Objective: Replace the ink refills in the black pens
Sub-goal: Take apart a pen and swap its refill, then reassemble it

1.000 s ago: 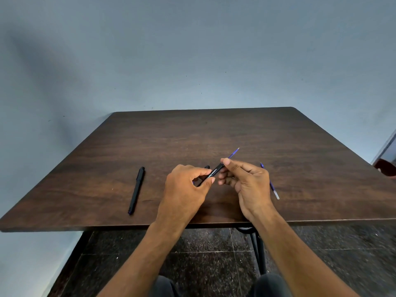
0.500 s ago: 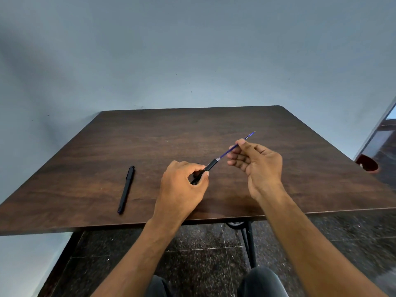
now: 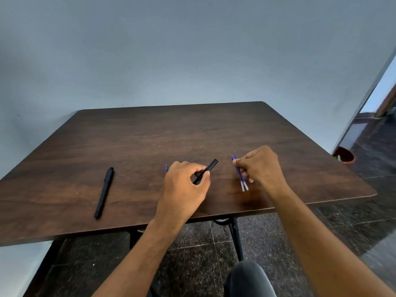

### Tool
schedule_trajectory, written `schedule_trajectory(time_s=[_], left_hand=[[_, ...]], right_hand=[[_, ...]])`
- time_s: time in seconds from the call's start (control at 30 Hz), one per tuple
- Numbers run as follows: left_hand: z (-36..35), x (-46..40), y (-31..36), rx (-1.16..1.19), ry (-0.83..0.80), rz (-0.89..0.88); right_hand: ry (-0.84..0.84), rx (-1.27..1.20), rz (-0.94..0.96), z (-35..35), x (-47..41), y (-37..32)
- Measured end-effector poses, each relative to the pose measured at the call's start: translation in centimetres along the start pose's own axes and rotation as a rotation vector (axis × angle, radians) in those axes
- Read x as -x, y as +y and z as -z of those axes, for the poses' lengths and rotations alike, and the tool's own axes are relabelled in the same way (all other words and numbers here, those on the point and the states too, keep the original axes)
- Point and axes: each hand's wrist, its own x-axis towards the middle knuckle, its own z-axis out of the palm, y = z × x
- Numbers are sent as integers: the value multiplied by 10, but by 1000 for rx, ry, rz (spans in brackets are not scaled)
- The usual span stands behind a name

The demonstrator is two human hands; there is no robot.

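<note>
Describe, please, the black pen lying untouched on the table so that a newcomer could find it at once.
Start at the dark wooden table and look to its near left part, well left of the left hand. There the capped black pen lies alone on the wood. Unlike the open black pen barrel held in that hand, nobody touches it.

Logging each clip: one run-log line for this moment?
left hand: holds black pen barrel | right hand: on two thin blue refills | capped black pen: untouched

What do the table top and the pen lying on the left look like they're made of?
Table top: dark wood or wood-look laminate, going by the grain streaks and a low sheen. Pen: probably matte black plastic, uniform and without glare.
</note>
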Motion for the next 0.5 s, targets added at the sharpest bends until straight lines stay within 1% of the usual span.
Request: schedule_trajectory(time_s=[0.1, 0.23, 0.37, 0.5], left_hand=[[-9, -1, 6, 2, -24, -5], [-15, 0, 7, -5, -31, -4], [-15, 0, 6, -7, -27, -3], [-16, 0, 6, -6, -44, -13]], right_hand=[[22, 142, 33, -2, -2, 3], [24, 242, 47, -7, 0, 2], [27, 310, 46, -11, 1, 1], [44, 313, 29, -15, 2, 2]])
